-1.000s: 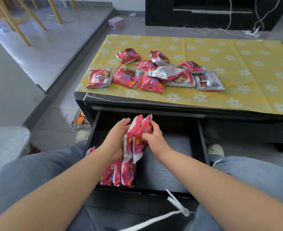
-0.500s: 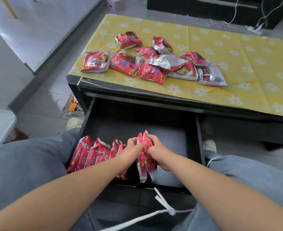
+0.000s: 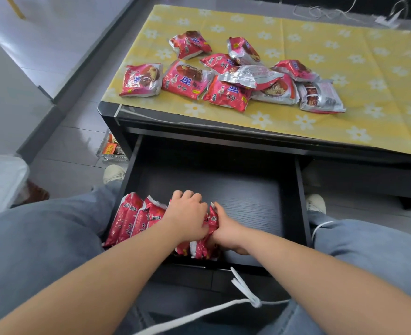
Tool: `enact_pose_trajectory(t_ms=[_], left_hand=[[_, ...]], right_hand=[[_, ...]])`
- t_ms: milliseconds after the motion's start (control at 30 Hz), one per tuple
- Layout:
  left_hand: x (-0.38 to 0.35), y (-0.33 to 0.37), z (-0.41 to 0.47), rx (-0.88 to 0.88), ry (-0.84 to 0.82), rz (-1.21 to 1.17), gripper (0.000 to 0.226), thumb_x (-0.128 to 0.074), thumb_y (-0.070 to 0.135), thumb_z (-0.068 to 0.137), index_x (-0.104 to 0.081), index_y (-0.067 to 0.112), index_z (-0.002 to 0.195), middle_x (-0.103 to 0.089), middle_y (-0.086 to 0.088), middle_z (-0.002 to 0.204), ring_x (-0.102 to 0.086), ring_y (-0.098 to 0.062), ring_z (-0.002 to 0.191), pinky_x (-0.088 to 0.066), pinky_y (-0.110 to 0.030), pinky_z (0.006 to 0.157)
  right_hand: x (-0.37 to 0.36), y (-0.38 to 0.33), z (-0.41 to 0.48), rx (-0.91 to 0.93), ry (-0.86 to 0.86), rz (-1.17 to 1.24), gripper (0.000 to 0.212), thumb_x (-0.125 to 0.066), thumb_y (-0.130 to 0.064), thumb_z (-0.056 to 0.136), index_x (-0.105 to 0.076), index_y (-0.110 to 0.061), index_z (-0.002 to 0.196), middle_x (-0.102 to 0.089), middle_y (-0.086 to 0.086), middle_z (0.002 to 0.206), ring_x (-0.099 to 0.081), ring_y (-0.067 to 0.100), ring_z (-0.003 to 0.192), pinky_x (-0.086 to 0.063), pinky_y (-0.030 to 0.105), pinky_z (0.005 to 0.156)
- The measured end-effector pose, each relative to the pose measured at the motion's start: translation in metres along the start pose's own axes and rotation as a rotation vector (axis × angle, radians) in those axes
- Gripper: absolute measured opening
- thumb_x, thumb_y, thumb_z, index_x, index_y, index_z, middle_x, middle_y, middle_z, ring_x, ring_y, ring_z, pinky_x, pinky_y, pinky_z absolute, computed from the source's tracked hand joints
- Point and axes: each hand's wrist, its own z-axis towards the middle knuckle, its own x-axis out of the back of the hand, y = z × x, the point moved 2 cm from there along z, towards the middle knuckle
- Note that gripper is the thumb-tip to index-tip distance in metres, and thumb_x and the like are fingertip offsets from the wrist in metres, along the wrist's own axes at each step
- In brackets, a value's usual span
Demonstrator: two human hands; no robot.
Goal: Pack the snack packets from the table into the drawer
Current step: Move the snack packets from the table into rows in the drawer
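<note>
Head view: open black drawer (image 3: pixel 252 189) below tabletop (image 3: pixel 344 76). Left hand (image 3: pixel 187 217) and right hand (image 3: pixel 226 232) both clenched around upright red packets (image 3: pixel 213 217), pressing them against packet row (image 3: pixel 136 217) standing at drawer's 8 o'clock corner. Loose packet pile (image 3: pixel 226 73) lies at 12 o'clock on yellow floral cloth.

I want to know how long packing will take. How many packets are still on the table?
9 on the table: two at the back, one far left, two in front, four piled to the right. More may be hidden underneath.
</note>
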Motion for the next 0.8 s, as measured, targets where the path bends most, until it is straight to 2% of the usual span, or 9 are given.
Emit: enact_pose_trajectory(t_ms=[67, 100, 167, 233, 300, 333, 467, 633, 800], left_hand=[[-0.005, -0.012, 0.0, 0.052, -0.134, -0.072, 0.051, -0.045, 0.062, 0.089, -0.065, 0.032, 0.126, -0.054, -0.001, 0.144, -0.035, -0.033, 0.145, -0.016, -0.064, 0.116], [-0.007, -0.018, 0.0, 0.086, -0.19, -0.178, 0.052, -0.045, 0.067, 0.089, -0.065, 0.035, 0.124, -0.054, 0.001, 0.143, -0.037, -0.031, 0.145, -0.016, -0.065, 0.117], [-0.008, -0.031, 0.0, 0.117, -0.225, -0.375, 0.059, -0.042, 0.076, 0.086, -0.065, 0.038, 0.123, -0.053, 0.002, 0.144, -0.048, -0.026, 0.14, -0.034, -0.054, 0.115], [-0.003, -0.046, 0.003, 0.152, -0.132, -0.35, 0.072, -0.03, 0.08, 0.085, -0.054, 0.041, 0.14, -0.042, 0.0, 0.158, -0.046, -0.028, 0.142, -0.035, -0.055, 0.115], [-0.001, -0.067, 0.006, 0.253, -0.071, -0.238, 0.075, -0.02, 0.079, 0.089, -0.043, 0.042, 0.15, -0.037, -0.001, 0.163, -0.038, -0.031, 0.147, -0.02, -0.065, 0.117], [-0.004, -0.077, 0.007, 0.307, -0.114, -0.207, 0.076, -0.016, 0.079, 0.09, -0.044, 0.041, 0.15, -0.04, -0.002, 0.162, -0.037, -0.032, 0.148, -0.016, -0.068, 0.118], [-0.021, -0.093, 0.003, 0.365, -0.416, -0.275, 0.099, -0.005, 0.085, 0.087, -0.057, 0.023, 0.145, -0.056, -0.01, 0.15, -0.048, -0.033, 0.14, -0.029, -0.061, 0.118], [-0.022, -0.089, 0.004, 0.374, -0.443, -0.358, 0.108, -0.006, 0.09, 0.081, -0.056, 0.02, 0.146, -0.055, -0.01, 0.151, -0.049, -0.033, 0.14, -0.033, -0.056, 0.117], [-0.024, -0.085, -0.003, 0.398, -0.329, -0.342, 0.113, -0.003, 0.095, 0.067, -0.055, 0.031, 0.145, -0.054, -0.007, 0.149, -0.05, -0.032, 0.137, -0.027, -0.062, 0.118]], right_hand=[[-0.004, -0.001, 0.003, -0.002, -0.033, 0.001, 0.13, -0.074, 0.001, 0.075, 0.011, -0.041, 0.163, -0.044, 0.01, 0.149, -0.052, 0.016, 0.087, -0.044, 0.023, 0.055], [-0.006, -0.003, 0.004, -0.004, -0.041, -0.007, 0.131, -0.074, 0.0, 0.075, 0.012, -0.044, 0.162, -0.036, 0.011, 0.157, -0.055, 0.021, 0.092, -0.046, 0.027, 0.059], [-0.011, -0.006, 0.005, -0.008, -0.045, -0.05, 0.132, -0.076, -0.005, 0.074, 0.013, -0.047, 0.161, -0.014, 0.009, 0.169, -0.054, 0.034, 0.125, -0.052, 0.034, 0.071], [-0.012, -0.008, 0.005, -0.017, -0.055, -0.072, 0.133, -0.079, -0.012, 0.071, 0.011, -0.049, 0.161, -0.006, 0.005, 0.169, -0.043, 0.037, 0.141, -0.056, 0.038, 0.08], [-0.011, -0.012, 0.006, -0.036, -0.082, -0.037, 0.131, -0.082, -0.02, 0.066, 0.003, -0.052, 0.16, -0.016, 0.004, 0.164, -0.047, 0.033, 0.136, -0.056, 0.04, 0.085], [-0.01, -0.014, 0.007, -0.047, -0.093, -0.007, 0.129, -0.085, -0.024, 0.065, -0.002, -0.053, 0.16, -0.021, 0.002, 0.16, -0.049, 0.031, 0.133, -0.056, 0.042, 0.091], [-0.013, -0.017, 0.009, -0.051, -0.079, -0.017, 0.111, -0.089, -0.037, 0.07, -0.02, -0.045, 0.157, -0.026, 0.001, 0.156, -0.05, 0.029, 0.133, -0.054, 0.055, 0.102], [-0.023, -0.014, 0.009, -0.044, -0.04, -0.106, 0.122, -0.087, -0.043, 0.077, 0.0, -0.041, 0.164, -0.002, 0.005, 0.167, -0.034, 0.03, 0.148, -0.043, 0.053, 0.116], [-0.018, -0.016, 0.008, -0.062, -0.019, -0.072, 0.123, -0.086, -0.042, 0.074, -0.001, -0.044, 0.163, -0.011, 0.006, 0.166, -0.042, 0.029, 0.142, -0.045, 0.052, 0.114]])
